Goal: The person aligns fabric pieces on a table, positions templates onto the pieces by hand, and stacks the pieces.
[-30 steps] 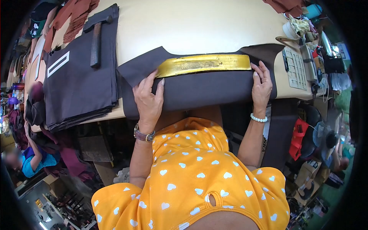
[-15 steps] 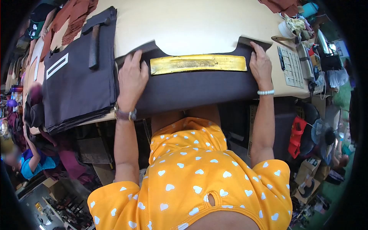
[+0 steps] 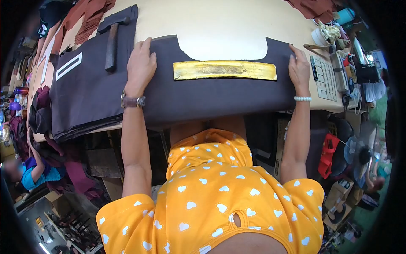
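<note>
A dark cloth piece [image 3: 220, 97] with a curved cutout at its far edge lies spread on the table in front of me. On it, just below the cutout, rests a long yellow bar [image 3: 224, 70] with a worn, darkened middle. My left hand [image 3: 141, 65] lies on the cloth's left side, fingers stretched toward the far corner and thumb apart. At the opposite side, my right hand [image 3: 299, 70] touches the cloth's edge with its fingers extended. Neither hand touches the yellow bar.
Left of me is a stack of dark cloth [image 3: 91, 93] bearing a hammer [image 3: 111, 46] and a white rectangular frame [image 3: 69, 66]. A marked card [image 3: 325, 80] lies to the right, near a white container [image 3: 320, 37]. Another person [image 3: 38, 171] is at the far left.
The far corners of the cloth were lifted and blurred; now they lie flat. My hands have moved farther apart, the left one outward to the left. The view has shifted slightly.
</note>
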Action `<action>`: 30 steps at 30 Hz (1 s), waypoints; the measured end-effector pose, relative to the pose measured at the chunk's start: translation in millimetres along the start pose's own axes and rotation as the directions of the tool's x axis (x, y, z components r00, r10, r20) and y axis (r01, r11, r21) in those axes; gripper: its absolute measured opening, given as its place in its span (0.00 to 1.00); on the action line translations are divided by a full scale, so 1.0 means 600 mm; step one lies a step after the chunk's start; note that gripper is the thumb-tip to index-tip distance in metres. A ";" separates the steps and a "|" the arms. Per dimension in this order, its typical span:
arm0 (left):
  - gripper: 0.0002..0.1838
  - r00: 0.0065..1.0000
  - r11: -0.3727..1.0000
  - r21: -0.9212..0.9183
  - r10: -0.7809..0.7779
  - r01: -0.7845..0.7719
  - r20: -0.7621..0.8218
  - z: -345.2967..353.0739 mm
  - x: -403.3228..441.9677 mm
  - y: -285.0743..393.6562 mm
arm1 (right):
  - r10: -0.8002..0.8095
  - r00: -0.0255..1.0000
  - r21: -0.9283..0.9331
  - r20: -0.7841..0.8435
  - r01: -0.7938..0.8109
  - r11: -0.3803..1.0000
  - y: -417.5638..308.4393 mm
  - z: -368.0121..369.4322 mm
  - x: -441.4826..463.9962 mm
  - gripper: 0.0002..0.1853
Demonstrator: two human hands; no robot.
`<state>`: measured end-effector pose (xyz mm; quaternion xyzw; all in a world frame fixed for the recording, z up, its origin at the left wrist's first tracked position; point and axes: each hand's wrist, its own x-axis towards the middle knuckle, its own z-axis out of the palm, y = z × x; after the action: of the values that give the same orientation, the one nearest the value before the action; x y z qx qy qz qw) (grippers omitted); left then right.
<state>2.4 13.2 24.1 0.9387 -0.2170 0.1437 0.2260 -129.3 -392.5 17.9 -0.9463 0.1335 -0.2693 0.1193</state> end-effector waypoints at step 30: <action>0.15 0.996 0.982 -0.172 -0.081 0.073 -0.037 0.016 -0.165 0.109 | 0.107 0.956 -0.194 -0.272 -0.164 0.967 0.010 -0.033 -0.080 0.16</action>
<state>-112.1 -10.0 3.0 0.9203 -0.1870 0.1362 0.3154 -180.6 -385.8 9.5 -0.8987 0.2412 -0.3660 0.0163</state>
